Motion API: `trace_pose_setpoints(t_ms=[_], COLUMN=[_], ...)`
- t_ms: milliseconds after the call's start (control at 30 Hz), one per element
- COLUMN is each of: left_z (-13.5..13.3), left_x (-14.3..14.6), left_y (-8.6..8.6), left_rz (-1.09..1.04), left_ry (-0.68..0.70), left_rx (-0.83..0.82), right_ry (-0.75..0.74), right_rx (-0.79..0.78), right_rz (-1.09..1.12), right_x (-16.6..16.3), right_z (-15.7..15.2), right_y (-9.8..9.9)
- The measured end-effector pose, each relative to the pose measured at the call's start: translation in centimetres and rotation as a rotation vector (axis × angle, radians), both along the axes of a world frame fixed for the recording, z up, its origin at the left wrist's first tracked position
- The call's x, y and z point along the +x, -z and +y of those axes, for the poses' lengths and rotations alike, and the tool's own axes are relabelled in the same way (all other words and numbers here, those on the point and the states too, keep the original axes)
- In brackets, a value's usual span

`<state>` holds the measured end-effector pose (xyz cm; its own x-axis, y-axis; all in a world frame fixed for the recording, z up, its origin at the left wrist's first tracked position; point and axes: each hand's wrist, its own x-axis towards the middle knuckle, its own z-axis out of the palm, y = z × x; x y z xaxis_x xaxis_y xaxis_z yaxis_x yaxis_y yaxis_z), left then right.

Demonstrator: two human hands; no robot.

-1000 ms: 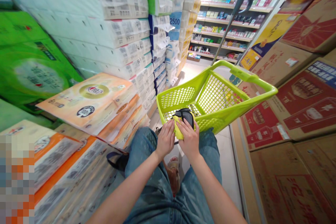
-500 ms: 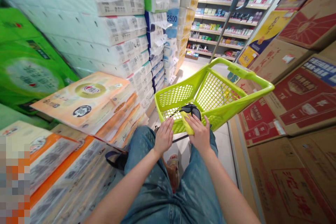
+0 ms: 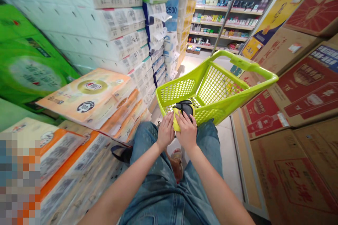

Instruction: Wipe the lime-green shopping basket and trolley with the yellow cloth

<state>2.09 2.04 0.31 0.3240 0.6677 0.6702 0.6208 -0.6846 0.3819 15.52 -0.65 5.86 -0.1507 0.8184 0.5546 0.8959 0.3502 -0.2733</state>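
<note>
My right hand (image 3: 187,126) is wrapped over a soft yellow piece (image 3: 175,121), which looks like cloth. Beyond its fingers shows a rounded black item with straps (image 3: 186,107), whose kind I cannot make out. It lies against the yellow piece, and whether the two are joined is hidden. Beside them, my left hand (image 3: 166,132) has its fingers bent and pressed together at the yellow piece's left edge. Both hands are above my lap, in front of the lime-green shopping basket (image 3: 227,107), whose near rim is just behind them.
Packs of tissue (image 3: 124,38) are stacked high on the left, with an orange pack (image 3: 89,91) jutting out beside my knee. Cardboard cartons (image 3: 303,91) line the right. A grey pole (image 3: 224,24) rises behind the basket, and stocked shelves (image 3: 221,23) stand at the far end.
My right hand has moved left with the yellow piece and the black item, closing the gap to my left hand. The camera view has shifted slightly downward.
</note>
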Motion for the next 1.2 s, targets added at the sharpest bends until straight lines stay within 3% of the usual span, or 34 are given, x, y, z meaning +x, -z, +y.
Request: trace_pose_setpoints(t_ms=[67,167,267,367,433,500,633,733,800,900,1067,1133,1200], left_z=[0.1,0.2,0.2,0.1,0.0,0.0,0.2,0.4,0.3,0.2,0.1,0.0,-0.1], left_x=[-0.2,-0.4,-0.2,0.1,0.3,0.4,0.3,0.0,-0.2,-0.5,-0.2,0.2,0.7], left_y=[-0.1,-0.2,-0.2,-0.1,0.0,0.1,0.6,0.9,0.9,0.6,0.1,0.1,0.3], left_rz=[0.015,0.045,0.032,0.006,-0.004,-0.027,-0.064,-0.044,-0.03,-0.009,-0.029,-0.047,-0.067], left_ry=[-0.01,-0.002,0.003,0.003,0.005,0.001,-0.012,0.003,0.007,0.016,0.032,0.032,0.009], left_rx=[-0.007,-0.007,0.002,0.0,-0.005,-0.01,-0.006,0.011,0.005,-0.017,-0.024,-0.021,-0.02], right_ry=[-0.052,-0.057,0.092,0.26,0.351,0.368,0.143,0.013,-0.061,-0.117,0.169,0.26,0.295], right_rx=[-0.016,-0.012,0.035,0.07,0.088,0.09,0.023,-0.013,-0.025,-0.03,0.042,0.058,0.074], right_rz=[-0.032,-0.089,-0.083,-0.014,0.04,0.061,0.048,0.043,0.015,-0.053,-0.033,-0.007,0.019], right_x=[0.8,5.6,11.5,14.4,13.6,10.7,2.7,-0.5,0.1,4.5,12.6,13.0,11.3], right_z=[-0.1,0.9,2.5,3.6,3.8,3.4,1.6,0.5,0.5,1.4,3.8,4.2,4.0], right_y=[-0.1,-0.8,-1.4,-1.5,-1.3,-1.0,-0.4,-0.3,-0.5,-1.1,-2.2,-2.1,-1.8])
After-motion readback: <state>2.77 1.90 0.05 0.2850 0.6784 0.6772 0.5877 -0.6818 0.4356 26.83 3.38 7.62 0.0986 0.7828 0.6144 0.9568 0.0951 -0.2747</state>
